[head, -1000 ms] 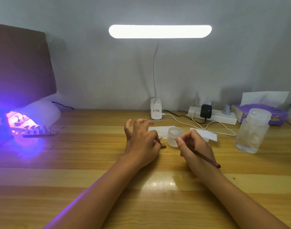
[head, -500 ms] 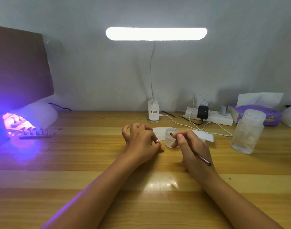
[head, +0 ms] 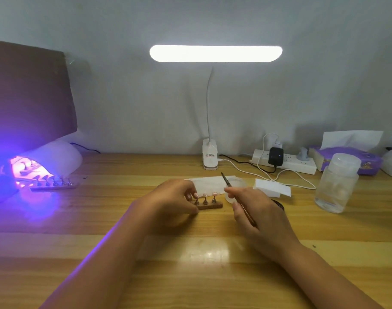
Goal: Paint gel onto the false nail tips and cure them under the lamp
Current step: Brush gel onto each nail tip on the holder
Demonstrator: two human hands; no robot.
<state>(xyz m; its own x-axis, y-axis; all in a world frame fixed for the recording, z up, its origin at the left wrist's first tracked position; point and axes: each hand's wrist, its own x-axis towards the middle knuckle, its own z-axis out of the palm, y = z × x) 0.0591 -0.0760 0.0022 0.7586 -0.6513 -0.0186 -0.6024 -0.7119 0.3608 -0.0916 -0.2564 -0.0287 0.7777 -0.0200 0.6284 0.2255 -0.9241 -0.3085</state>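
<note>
A small wooden holder [head: 209, 205] with three pale false nail tips [head: 205, 194] on little stands sits at the table's middle. My left hand [head: 168, 202] grips the holder's left end. My right hand [head: 256, 210] pinches a thin dark brush [head: 225, 180], its tip raised above a small translucent gel jar [head: 234, 186] just right of the holder. At the far left a white curing lamp [head: 50, 160] glows purple, with another strip of nail tips [head: 53, 182] lying in its mouth.
A lit bar desk lamp [head: 215, 53] on a clip base stands at the back. White paper pads [head: 272, 188], a power strip [head: 286, 162] with cables, a clear plastic jar [head: 336, 182] and a purple tissue box [head: 346, 159] fill the right side. A brown board [head: 27, 94] leans at left.
My left hand has drawn back, uncovering the holder and its nail tips. My right hand has turned the brush so its tip points up and away over the jar.
</note>
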